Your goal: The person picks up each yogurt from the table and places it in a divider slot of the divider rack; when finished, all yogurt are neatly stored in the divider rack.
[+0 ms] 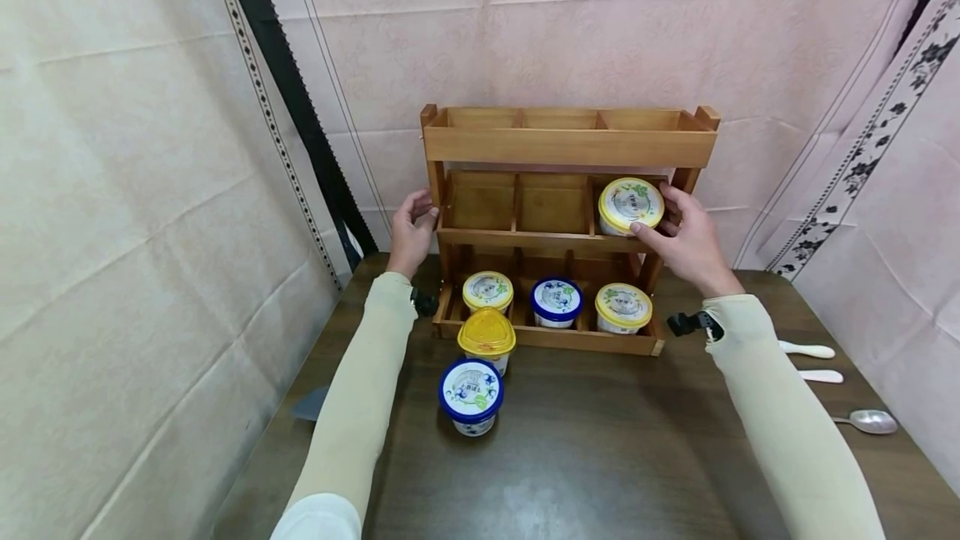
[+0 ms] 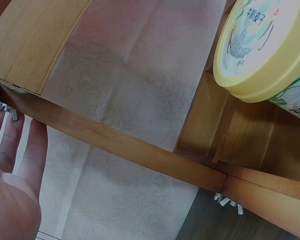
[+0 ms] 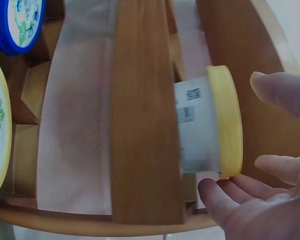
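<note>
A three-tier wooden rack point(image 1: 570, 146) stands at the back of the table. In its middle tier's right compartment sits a tub with a pale yellow lid point(image 1: 632, 202). My right hand point(image 1: 686, 240) is around that tub's right side; its fingers point(image 3: 215, 197) are spread, some right at the lid's edge and others apart from it. My left hand point(image 1: 412, 233) rests its extended fingers against the rack's left side, beside a wing nut point(image 2: 7, 109). The bottom tier holds a yellow-lidded tub point(image 1: 487, 290), a blue-lidded tub point(image 1: 557, 301) and another yellow-lidded one point(image 1: 624, 307).
In front of the rack stand a tub with a deep yellow lid point(image 1: 487, 333) and a tub with a blue lid point(image 1: 471, 390). Two white-handled utensils point(image 1: 808, 349) and a metal spoon point(image 1: 873, 421) lie at the table's right. Pale cloth point(image 1: 562, 40) hangs behind and on both sides.
</note>
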Available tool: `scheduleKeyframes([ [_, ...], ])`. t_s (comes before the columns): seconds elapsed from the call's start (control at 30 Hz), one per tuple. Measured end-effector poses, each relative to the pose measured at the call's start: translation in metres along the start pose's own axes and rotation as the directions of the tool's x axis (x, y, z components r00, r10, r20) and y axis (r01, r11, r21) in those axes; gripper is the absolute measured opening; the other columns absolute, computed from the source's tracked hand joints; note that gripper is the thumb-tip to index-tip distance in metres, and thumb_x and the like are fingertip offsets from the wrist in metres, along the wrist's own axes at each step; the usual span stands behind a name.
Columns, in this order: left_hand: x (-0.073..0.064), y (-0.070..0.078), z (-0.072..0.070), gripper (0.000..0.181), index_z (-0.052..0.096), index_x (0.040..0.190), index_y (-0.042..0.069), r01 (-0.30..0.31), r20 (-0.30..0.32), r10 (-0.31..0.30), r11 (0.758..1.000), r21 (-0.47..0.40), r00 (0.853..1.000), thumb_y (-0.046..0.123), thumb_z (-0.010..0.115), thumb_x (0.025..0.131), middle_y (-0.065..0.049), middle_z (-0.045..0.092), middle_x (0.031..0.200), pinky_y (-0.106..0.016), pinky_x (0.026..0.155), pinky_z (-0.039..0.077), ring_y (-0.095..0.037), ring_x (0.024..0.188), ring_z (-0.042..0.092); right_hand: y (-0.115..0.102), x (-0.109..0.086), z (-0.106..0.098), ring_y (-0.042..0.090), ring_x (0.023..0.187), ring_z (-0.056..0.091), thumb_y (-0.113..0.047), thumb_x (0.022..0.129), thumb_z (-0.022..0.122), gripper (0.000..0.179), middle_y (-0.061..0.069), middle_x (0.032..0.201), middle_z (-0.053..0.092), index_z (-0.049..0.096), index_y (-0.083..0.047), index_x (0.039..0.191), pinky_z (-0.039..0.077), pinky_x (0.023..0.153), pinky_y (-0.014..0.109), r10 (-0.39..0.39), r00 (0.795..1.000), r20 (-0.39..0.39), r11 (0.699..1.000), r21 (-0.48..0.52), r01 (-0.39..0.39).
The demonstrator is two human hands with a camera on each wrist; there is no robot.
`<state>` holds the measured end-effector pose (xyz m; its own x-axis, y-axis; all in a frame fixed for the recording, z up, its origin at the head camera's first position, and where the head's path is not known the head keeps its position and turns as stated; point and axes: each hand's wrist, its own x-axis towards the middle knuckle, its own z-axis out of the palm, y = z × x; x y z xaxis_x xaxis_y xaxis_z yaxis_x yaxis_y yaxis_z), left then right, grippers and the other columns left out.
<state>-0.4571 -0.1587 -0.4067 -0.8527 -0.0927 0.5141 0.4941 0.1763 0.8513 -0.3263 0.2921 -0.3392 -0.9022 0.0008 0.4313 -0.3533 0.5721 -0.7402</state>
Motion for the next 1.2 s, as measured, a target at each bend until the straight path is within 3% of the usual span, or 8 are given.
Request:
scheduleKeyframes([
  [0.27, 0.0, 0.0, 0.0, 0.037, 0.062, 0.142, 0.015, -0.012, 0.0, 0.012, 1.0, -0.002, 1.0, 0.009, 0.065, 0.105, -0.012, 0.065, 0.137, -0.046, 0.115, 0.049, -0.028, 0.13, 0.061, -0.016, -0.02, -0.007, 0.034, 0.152, 0.042, -0.034, 0.096, 0.079, 0.083, 0.015, 0.165, 0.04, 0.037, -0.01, 0.164, 0.045, 0.118, 0.049, -0.037, 0.999, -0.02, 0.999, 0.013, 0.037],
  [0.53, 0.001, -0.002, 0.0, 0.037, 0.062, 0.141, 0.012, -0.032, 0.0, 0.032, 0.999, -0.012, 0.999, 0.006, 0.065, 0.105, -0.014, 0.065, 0.136, -0.05, 0.116, 0.047, -0.03, 0.129, 0.061, -0.031, -0.039, 0.004, 0.04, 0.143, 0.049, -0.016, 0.095, 0.08, 0.073, 0.021, 0.156, 0.046, 0.045, -0.003, 0.157, 0.051, 0.105, 0.016, -0.146, 0.989, -0.023, 0.986, 0.08, 0.147],
  [0.63, 0.001, -0.003, 0.0, 0.037, 0.061, 0.142, 0.011, -0.026, -0.002, 0.026, 1.0, -0.01, 1.0, 0.008, 0.065, 0.105, -0.015, 0.064, 0.137, -0.049, 0.116, 0.047, -0.03, 0.13, 0.061, -0.036, -0.047, 0.014, 0.039, 0.139, 0.053, -0.017, 0.096, 0.079, 0.07, 0.017, 0.157, 0.047, 0.047, -0.004, 0.156, 0.05, 0.103, 0.011, -0.162, 0.987, 0.012, 0.982, 0.095, 0.16],
  [0.7, 0.001, -0.003, 0.001, 0.038, 0.06, 0.143, 0.009, -0.021, -0.005, 0.021, 1.0, -0.014, 1.0, 0.008, 0.065, 0.105, -0.017, 0.064, 0.138, -0.049, 0.117, 0.046, -0.031, 0.13, 0.06, -0.037, -0.051, 0.022, 0.037, 0.139, 0.055, -0.022, 0.097, 0.079, 0.068, 0.013, 0.158, 0.049, 0.048, -0.007, 0.156, 0.051, 0.104, 0.016, -0.164, 0.986, 0.042, 0.983, 0.089, 0.16],
  [0.93, 0.0, -0.005, 0.002, 0.039, 0.059, 0.144, 0.009, -0.001, -0.001, 0.001, 1.0, -0.002, 1.0, 0.008, 0.064, 0.106, -0.017, 0.063, 0.139, -0.048, 0.117, 0.046, -0.032, 0.131, 0.06, -0.034, -0.056, 0.055, 0.031, 0.144, 0.054, -0.032, 0.099, 0.077, 0.067, 0.009, 0.161, 0.05, 0.048, -0.018, 0.157, 0.052, 0.11, 0.048, -0.145, 0.98, 0.138, 0.987, 0.085, 0.134],
  [1.2, -0.001, -0.002, -0.001, 0.037, 0.062, 0.142, 0.015, -0.02, 0.007, 0.02, 1.0, 0.009, 1.0, 0.012, 0.065, 0.106, -0.012, 0.065, 0.136, -0.047, 0.115, 0.048, -0.027, 0.129, 0.061, -0.034, -0.055, 0.089, 0.032, 0.142, 0.056, -0.027, 0.099, 0.078, 0.065, 0.014, 0.155, 0.055, 0.049, -0.01, 0.155, 0.054, 0.109, 0.054, -0.184, 0.96, 0.212, 0.977, 0.147, 0.155],
])
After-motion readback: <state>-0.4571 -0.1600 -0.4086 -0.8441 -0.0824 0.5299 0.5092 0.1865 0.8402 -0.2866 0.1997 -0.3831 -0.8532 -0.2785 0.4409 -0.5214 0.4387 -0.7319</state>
